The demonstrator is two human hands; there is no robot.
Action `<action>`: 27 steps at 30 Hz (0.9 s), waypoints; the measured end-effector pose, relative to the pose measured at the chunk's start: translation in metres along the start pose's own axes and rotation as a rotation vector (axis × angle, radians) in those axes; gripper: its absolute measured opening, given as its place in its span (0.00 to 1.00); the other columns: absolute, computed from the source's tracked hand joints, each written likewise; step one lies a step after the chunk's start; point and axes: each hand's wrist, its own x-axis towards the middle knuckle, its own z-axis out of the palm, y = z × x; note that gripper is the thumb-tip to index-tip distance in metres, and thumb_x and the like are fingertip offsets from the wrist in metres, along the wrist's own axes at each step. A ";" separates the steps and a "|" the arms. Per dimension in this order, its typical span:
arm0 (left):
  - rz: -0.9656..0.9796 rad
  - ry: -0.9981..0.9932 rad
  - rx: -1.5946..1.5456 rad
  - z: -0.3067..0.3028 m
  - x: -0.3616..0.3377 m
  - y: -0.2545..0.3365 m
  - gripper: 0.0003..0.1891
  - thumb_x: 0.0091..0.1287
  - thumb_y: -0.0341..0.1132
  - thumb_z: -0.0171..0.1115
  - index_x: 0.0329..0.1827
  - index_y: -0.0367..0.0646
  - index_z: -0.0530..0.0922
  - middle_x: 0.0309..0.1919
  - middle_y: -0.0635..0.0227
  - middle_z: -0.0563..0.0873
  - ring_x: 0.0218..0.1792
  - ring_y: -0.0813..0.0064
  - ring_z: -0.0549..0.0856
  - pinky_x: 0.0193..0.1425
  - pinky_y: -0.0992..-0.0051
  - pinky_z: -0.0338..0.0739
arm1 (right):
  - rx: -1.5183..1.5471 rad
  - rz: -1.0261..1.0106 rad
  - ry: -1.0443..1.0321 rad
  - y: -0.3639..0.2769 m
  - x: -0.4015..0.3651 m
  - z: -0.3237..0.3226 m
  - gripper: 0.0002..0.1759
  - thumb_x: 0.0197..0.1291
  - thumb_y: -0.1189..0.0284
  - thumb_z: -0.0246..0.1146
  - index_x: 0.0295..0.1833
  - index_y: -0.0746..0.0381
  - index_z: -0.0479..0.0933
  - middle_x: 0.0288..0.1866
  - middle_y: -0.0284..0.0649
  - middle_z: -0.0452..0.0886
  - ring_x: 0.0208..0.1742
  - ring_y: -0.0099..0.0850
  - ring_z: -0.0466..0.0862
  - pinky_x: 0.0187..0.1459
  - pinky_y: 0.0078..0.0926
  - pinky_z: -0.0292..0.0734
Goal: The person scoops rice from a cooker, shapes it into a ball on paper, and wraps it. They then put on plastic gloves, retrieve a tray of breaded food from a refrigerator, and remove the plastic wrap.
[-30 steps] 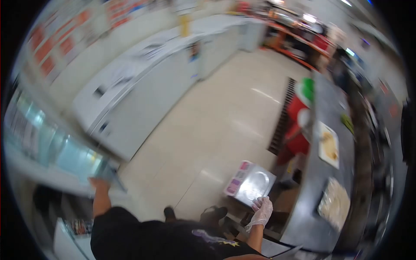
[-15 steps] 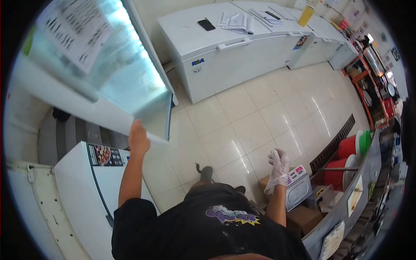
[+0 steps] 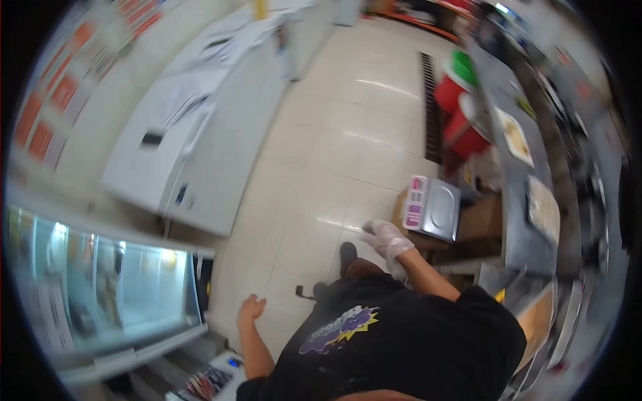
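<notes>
Apparently between holds: both hands free, fridge on one side, scale on the other

Seen from above, a person in a black printed T-shirt stands on a pale tiled floor. Their bare left hand (image 3: pixel 252 309) hangs open with fingers loosely curled, holding nothing. It is near the edge of a lit glass-doored display fridge (image 3: pixel 134 294) without touching it. Their right hand (image 3: pixel 386 238), in a clear plastic glove, is likewise open and empty. It is near a silver weighing scale with a pink keypad (image 3: pixel 433 208), which sits on a brown cardboard box (image 3: pixel 478 220) beside a long steel counter (image 3: pixel 513 194). The view is motion-blurred. This reads as a moment with nothing gripped. Reaching the scale would call for the gloved hand to stretch forward.
</notes>
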 end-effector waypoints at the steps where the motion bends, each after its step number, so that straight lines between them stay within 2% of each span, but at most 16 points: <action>1: 0.066 -0.039 0.012 -0.004 0.006 0.047 0.39 0.72 0.58 0.61 0.77 0.36 0.72 0.71 0.40 0.78 0.74 0.46 0.77 0.78 0.54 0.71 | 0.038 0.020 0.022 0.003 -0.001 -0.011 0.29 0.68 0.53 0.68 0.61 0.67 0.83 0.56 0.56 0.88 0.62 0.49 0.86 0.65 0.41 0.79; 3: 0.265 -0.074 0.027 -0.011 0.034 0.128 0.36 0.73 0.56 0.61 0.74 0.37 0.75 0.68 0.42 0.82 0.71 0.47 0.81 0.75 0.57 0.74 | 0.116 0.098 0.113 0.014 0.006 -0.032 0.29 0.68 0.53 0.68 0.61 0.67 0.83 0.56 0.55 0.88 0.62 0.49 0.86 0.65 0.40 0.79; 6: 0.437 -0.103 0.061 -0.036 0.060 0.255 0.34 0.74 0.55 0.61 0.73 0.37 0.76 0.66 0.44 0.84 0.67 0.47 0.84 0.72 0.59 0.77 | 0.224 0.153 0.175 0.052 0.027 -0.074 0.30 0.67 0.52 0.68 0.61 0.68 0.83 0.56 0.56 0.88 0.61 0.50 0.86 0.64 0.41 0.79; 7: 0.523 -0.100 0.064 -0.043 0.082 0.282 0.32 0.75 0.54 0.60 0.71 0.36 0.78 0.61 0.44 0.87 0.64 0.48 0.86 0.69 0.59 0.78 | 0.232 0.192 0.228 0.067 0.037 -0.084 0.30 0.67 0.52 0.68 0.61 0.68 0.83 0.56 0.56 0.88 0.61 0.50 0.86 0.64 0.41 0.79; 10: 0.622 -0.087 0.128 -0.067 0.129 0.374 0.30 0.76 0.52 0.59 0.67 0.34 0.80 0.59 0.43 0.88 0.65 0.51 0.86 0.69 0.61 0.77 | 0.273 0.248 0.403 0.128 0.074 -0.114 0.29 0.67 0.52 0.68 0.59 0.67 0.84 0.54 0.56 0.88 0.59 0.50 0.87 0.62 0.42 0.80; 11: 0.703 -0.047 0.112 -0.065 0.166 0.389 0.28 0.76 0.53 0.59 0.62 0.34 0.82 0.53 0.44 0.89 0.58 0.49 0.88 0.64 0.59 0.80 | 0.257 0.308 0.390 0.153 0.088 -0.126 0.29 0.67 0.52 0.67 0.60 0.66 0.83 0.57 0.56 0.87 0.61 0.50 0.86 0.64 0.43 0.78; 12: 0.669 -0.089 0.111 -0.067 0.195 0.407 0.27 0.76 0.52 0.59 0.62 0.35 0.83 0.52 0.44 0.90 0.58 0.49 0.88 0.64 0.59 0.80 | 0.243 0.371 0.377 0.173 0.101 -0.144 0.29 0.67 0.52 0.66 0.61 0.65 0.83 0.59 0.57 0.86 0.63 0.51 0.85 0.65 0.43 0.77; 13: 0.697 -0.066 0.123 -0.061 0.239 0.412 0.26 0.77 0.50 0.58 0.59 0.33 0.84 0.48 0.45 0.91 0.52 0.52 0.90 0.59 0.59 0.81 | 0.257 0.381 0.416 0.190 0.114 -0.164 0.29 0.67 0.52 0.66 0.61 0.65 0.83 0.59 0.57 0.86 0.63 0.51 0.85 0.65 0.43 0.77; 14: 0.592 -0.158 0.114 -0.066 0.257 0.433 0.24 0.76 0.48 0.57 0.55 0.31 0.84 0.44 0.47 0.91 0.45 0.57 0.91 0.54 0.59 0.83 | 0.260 0.408 0.395 0.205 0.127 -0.184 0.29 0.67 0.52 0.66 0.61 0.65 0.83 0.58 0.56 0.87 0.62 0.51 0.86 0.65 0.43 0.78; 15: 0.824 -0.187 0.277 -0.072 0.281 0.441 0.23 0.75 0.46 0.58 0.53 0.30 0.83 0.42 0.48 0.90 0.40 0.61 0.90 0.49 0.59 0.83 | 0.266 0.441 0.367 0.217 0.140 -0.204 0.28 0.67 0.52 0.66 0.61 0.64 0.83 0.57 0.56 0.87 0.61 0.51 0.86 0.64 0.43 0.78; 17: 1.131 -0.101 0.796 -0.061 0.324 0.474 0.21 0.73 0.47 0.61 0.53 0.35 0.85 0.39 0.54 0.90 0.42 0.58 0.88 0.52 0.57 0.82 | 0.322 0.492 0.422 0.236 0.161 -0.248 0.28 0.67 0.52 0.66 0.61 0.64 0.83 0.57 0.56 0.88 0.61 0.50 0.86 0.64 0.43 0.78; 19: 0.922 -0.277 0.667 -0.062 0.344 0.511 0.22 0.73 0.47 0.61 0.54 0.35 0.85 0.40 0.55 0.90 0.43 0.58 0.88 0.52 0.56 0.82 | 0.377 0.544 0.477 0.256 0.185 -0.285 0.27 0.67 0.52 0.66 0.60 0.63 0.84 0.56 0.55 0.88 0.61 0.50 0.86 0.64 0.41 0.79; 21: 0.837 -0.349 0.630 -0.065 0.370 0.563 0.22 0.74 0.47 0.61 0.55 0.36 0.85 0.41 0.55 0.90 0.43 0.57 0.88 0.52 0.56 0.82 | 0.387 0.615 0.513 0.268 0.200 -0.330 0.27 0.67 0.52 0.66 0.59 0.64 0.84 0.56 0.55 0.88 0.61 0.50 0.86 0.64 0.41 0.79; 22: 0.823 -0.377 0.624 -0.069 0.386 0.592 0.22 0.74 0.47 0.61 0.55 0.36 0.85 0.41 0.55 0.90 0.43 0.57 0.88 0.52 0.56 0.82 | 0.381 0.656 0.527 0.272 0.206 -0.344 0.27 0.67 0.52 0.66 0.59 0.64 0.84 0.56 0.54 0.88 0.61 0.50 0.86 0.64 0.41 0.79; 23: 0.818 -0.406 0.626 -0.073 0.403 0.620 0.22 0.74 0.48 0.61 0.56 0.36 0.85 0.42 0.55 0.90 0.44 0.57 0.88 0.52 0.55 0.81 | 0.354 0.685 0.651 0.280 0.214 -0.349 0.22 0.65 0.55 0.68 0.54 0.62 0.86 0.48 0.52 0.90 0.53 0.48 0.89 0.57 0.41 0.81; 27: 0.897 -0.524 0.701 -0.096 0.478 0.743 0.22 0.74 0.48 0.60 0.57 0.37 0.84 0.44 0.55 0.90 0.45 0.56 0.88 0.53 0.55 0.81 | 0.398 0.836 0.758 0.326 0.239 -0.353 0.23 0.65 0.55 0.68 0.54 0.62 0.87 0.50 0.53 0.90 0.55 0.51 0.88 0.60 0.43 0.81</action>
